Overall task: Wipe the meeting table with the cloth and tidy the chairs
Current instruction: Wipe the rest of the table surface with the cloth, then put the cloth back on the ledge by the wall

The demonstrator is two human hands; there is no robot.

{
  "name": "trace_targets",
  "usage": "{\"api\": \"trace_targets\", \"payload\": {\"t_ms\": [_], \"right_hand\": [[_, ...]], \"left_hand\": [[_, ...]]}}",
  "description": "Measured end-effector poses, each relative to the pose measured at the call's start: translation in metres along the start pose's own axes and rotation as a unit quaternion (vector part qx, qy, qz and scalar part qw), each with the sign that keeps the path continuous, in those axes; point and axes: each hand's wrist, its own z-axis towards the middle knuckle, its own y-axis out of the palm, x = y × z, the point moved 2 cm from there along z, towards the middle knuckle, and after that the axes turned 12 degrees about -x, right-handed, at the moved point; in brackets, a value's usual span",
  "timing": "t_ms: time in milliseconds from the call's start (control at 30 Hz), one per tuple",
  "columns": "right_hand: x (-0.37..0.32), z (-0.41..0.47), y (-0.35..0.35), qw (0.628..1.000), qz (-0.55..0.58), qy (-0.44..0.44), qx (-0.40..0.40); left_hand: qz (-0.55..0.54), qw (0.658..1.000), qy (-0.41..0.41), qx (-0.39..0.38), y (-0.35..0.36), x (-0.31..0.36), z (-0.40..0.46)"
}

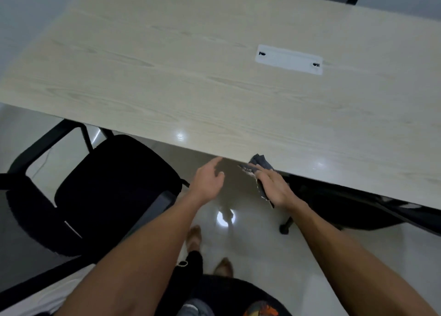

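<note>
Two hands at the near counter edge, right hand gripping dark cloth at the rim, fingers partly hidden, left hand relaxed, empty, black chair left, another chair mostly hidden under counter.

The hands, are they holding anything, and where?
The right hand grips the dark cloth around its bunched middle, at the table edge. The left hand holds nothing.

bare forearms, dark trousers, bare feet
</note>
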Motion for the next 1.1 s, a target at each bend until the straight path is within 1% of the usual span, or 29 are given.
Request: {"api": "trace_targets", "payload": {"t_ms": [33, 67, 100, 133, 167, 233, 300, 333, 400, 500, 567, 600, 667, 733, 767, 867, 933, 967, 1100], "right_hand": [[-0.007, -0.008, -0.004, 0.995, 0.094, 0.025, 0.008], [-0.015, -0.011, -0.008, 0.982, 0.179, 0.051, 0.010], [-0.020, -0.025, -0.012, 0.959, 0.272, 0.076, 0.000], [-0.022, -0.030, -0.014, 0.927, 0.360, 0.103, -0.031], [-0.026, -0.036, -0.015, 0.896, 0.420, 0.129, -0.067], [-0.037, -0.049, -0.020, 0.859, 0.474, 0.144, -0.127], [-0.045, -0.058, -0.025, 0.844, 0.497, 0.132, -0.154], [-0.051, -0.060, -0.028, 0.839, 0.507, 0.126, -0.152], [-0.059, -0.060, -0.029, 0.821, 0.548, 0.110, -0.114], [-0.069, -0.063, -0.027, 0.793, 0.598, 0.073, -0.087], [-0.069, -0.069, -0.026, 0.789, 0.609, 0.069, -0.052], [-0.069, -0.071, -0.027, 0.796, 0.601, 0.060, -0.039], [-0.063, -0.068, -0.028, 0.827, 0.560, 0.046, -0.015], [-0.055, -0.061, -0.027, 0.850, 0.525, 0.047, 0.010], [-0.055, -0.066, -0.029, 0.852, 0.518, 0.049, 0.049], [-0.061, -0.074, -0.030, 0.867, 0.465, 0.063, 0.169], [-0.053, -0.085, -0.035, 0.866, 0.436, 0.080, 0.233], [-0.047, -0.092, -0.037, 0.858, 0.434, 0.085, 0.259], [-0.030, -0.129, -0.047, 0.831, 0.443, 0.085, 0.324]], "left_hand": [[-0.019, 1.000, -0.004, -0.016, 0.004, 0.007, -0.003], [-0.039, 0.999, -0.007, -0.026, 0.004, 0.011, -0.003], [-0.049, 0.998, -0.003, -0.040, 0.007, 0.023, -0.010], [-0.061, 0.997, 0.004, -0.053, 0.007, 0.032, -0.012], [-0.077, 0.995, 0.003, -0.069, 0.005, 0.039, -0.012], [-0.139, 0.984, -0.001, -0.115, 0.001, 0.057, -0.015], [-0.195, 0.967, -0.005, -0.166, -0.004, 0.072, -0.021], [-0.212, 0.959, -0.007, -0.187, -0.008, 0.077, -0.022], [-0.234, 0.949, -0.011, -0.211, -0.016, 0.082, -0.021], [-0.223, 0.955, -0.003, -0.197, -0.024, 0.084, -0.024], [-0.169, 0.972, 0.004, -0.161, -0.029, 0.085, -0.026], [-0.142, 0.980, 0.011, -0.140, -0.032, 0.085, -0.026], [-0.090, 0.989, 0.036, -0.115, -0.037, 0.083, -0.024], [-0.052, 0.990, 0.052, -0.119, -0.037, 0.085, -0.020], [-0.031, 0.989, 0.060, -0.131, -0.033, 0.092, -0.019], [-0.004, 0.988, 0.082, -0.130, -0.027, 0.103, -0.014], [0.012, 0.985, 0.098, -0.145, -0.016, 0.115, -0.010], [0.016, 0.983, 0.104, -0.152, -0.009, 0.123, -0.009], [0.026, 0.973, 0.128, -0.191, 0.022, 0.151, -0.009]]}}
